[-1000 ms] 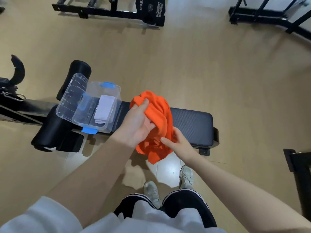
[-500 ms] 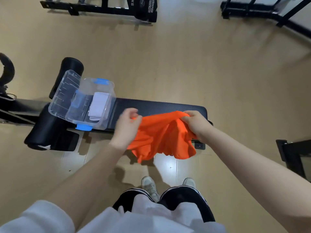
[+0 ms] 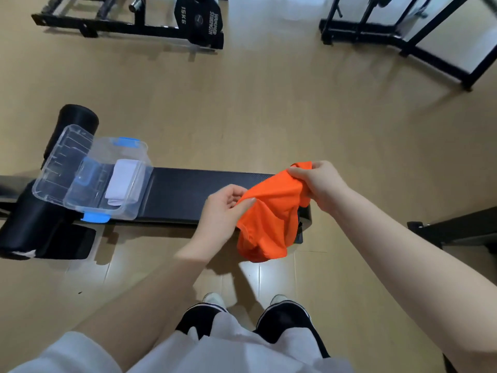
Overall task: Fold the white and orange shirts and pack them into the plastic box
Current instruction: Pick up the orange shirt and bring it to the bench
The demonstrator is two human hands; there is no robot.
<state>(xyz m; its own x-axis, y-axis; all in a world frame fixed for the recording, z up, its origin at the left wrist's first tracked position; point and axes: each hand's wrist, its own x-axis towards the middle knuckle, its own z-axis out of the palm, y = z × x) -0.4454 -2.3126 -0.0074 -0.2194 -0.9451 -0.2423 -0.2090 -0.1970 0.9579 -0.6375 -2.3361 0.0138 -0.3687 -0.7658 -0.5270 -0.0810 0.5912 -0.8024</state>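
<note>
Over the right end of the black padded worktop (image 3: 188, 195), both hands hold the orange shirt (image 3: 271, 219) up in the air. The left hand (image 3: 224, 211) has a pinching grip on one bunched edge, thumb over the cloth, and the right hand (image 3: 320, 184) has a clenched grip round the opposite edge, so the fabric stretches between them and the rest sags down past the worktop's near edge toward the floor (image 3: 269, 109). At the worktop's left end stands the clear plastic box (image 3: 126, 208) with blue latches, its lid (image 3: 57, 165) tipped open to the left; the folded white shirt (image 3: 121, 181) lies inside it. Beyond, on the floor, a black weight plate (image 3: 200, 21) leans in a rack, marked "15KG" and "HAMMER STRENGTH" in white. Another black frame (image 3: 403, 41) stands at the upper right.
</note>
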